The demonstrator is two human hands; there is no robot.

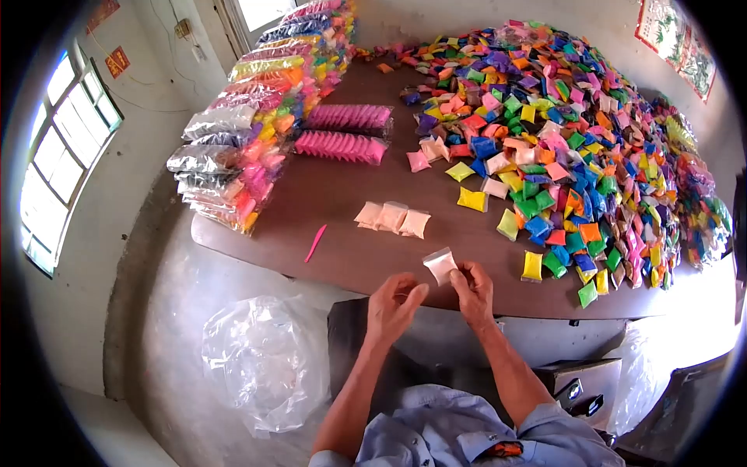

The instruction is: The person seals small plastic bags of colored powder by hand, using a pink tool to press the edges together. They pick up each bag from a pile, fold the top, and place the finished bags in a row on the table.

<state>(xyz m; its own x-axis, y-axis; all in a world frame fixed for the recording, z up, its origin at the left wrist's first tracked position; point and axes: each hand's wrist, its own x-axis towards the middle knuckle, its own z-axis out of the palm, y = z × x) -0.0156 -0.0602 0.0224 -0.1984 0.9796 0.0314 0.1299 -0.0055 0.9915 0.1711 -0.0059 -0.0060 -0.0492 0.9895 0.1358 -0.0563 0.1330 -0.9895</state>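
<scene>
**pixelpete:** ok, fuzzy bits first. The lens bends everything and goes black at the corners, so the far right side of that big heap of coloured packets (560, 140) is cut off, and the poster (673, 43) on the wall there is only a sliver. Whatever sits under the near edge of the table (334, 257) is mostly shadow, can't make it out

**sachet_sam:** same here. What you've got is a small white packet (440, 265), roughly square and a bit plump. It's paler than the three peach packets (393, 218) lying side by side on the table just beyond it. Sealed or not, I can't tell, and there's no print I can read

**pixelpete:** it's up off the table, over the near edge, right in front of you. Your right hand (475, 292) has it pinched, the fingers (461, 274) closed narrow on its lower right corner. The rest of the packet sticks up and to the left of them

**sachet_sam:** your left hand (393, 307) is just beside it, fingers half curled and loose, nothing in them. One fingertip points toward the packet's bottom edge. It's close, but touching or not I honestly can't tell

**pixelpete:** other stuff: a thin pink stick (315, 243) on the table off to your left, well apart from both hands. Two rows of pink packs (346, 132) lie further back, and there's a crumpled clear bag (268, 358) on the floor (171, 311) left of your left hand
</scene>
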